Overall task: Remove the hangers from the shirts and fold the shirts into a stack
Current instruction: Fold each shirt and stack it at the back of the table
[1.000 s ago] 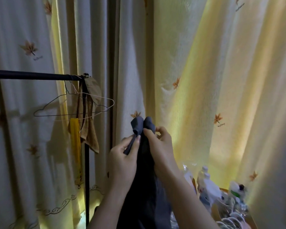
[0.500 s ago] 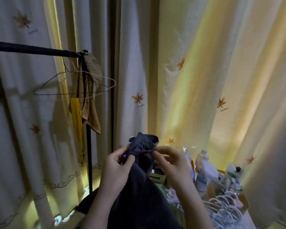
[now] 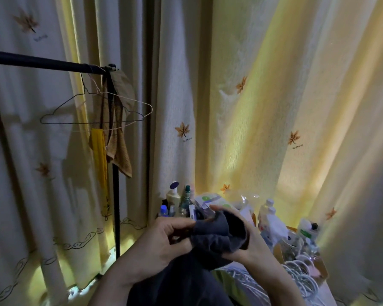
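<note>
A dark grey shirt is bunched low in the middle of the view, its body hanging down towards the bottom edge. My left hand grips its left side with curled fingers. My right hand holds the right side, fingers wrapped over the top of the cloth. Two empty wire hangers, one dark and one pale, hang on the black clothes rail at the upper left, well away from both hands. No hanger shows inside the shirt.
A brown towel and a yellow strap hang at the rail's end post. Several bottles stand behind the hands. A pile of white hangers and boxes of clutter lie at the lower right. Leaf-print curtains fill the background.
Both hands have lowered the shirt from chest height in front of the curtain and bunched its top together. The view has tilted down, revealing the bottles behind.
</note>
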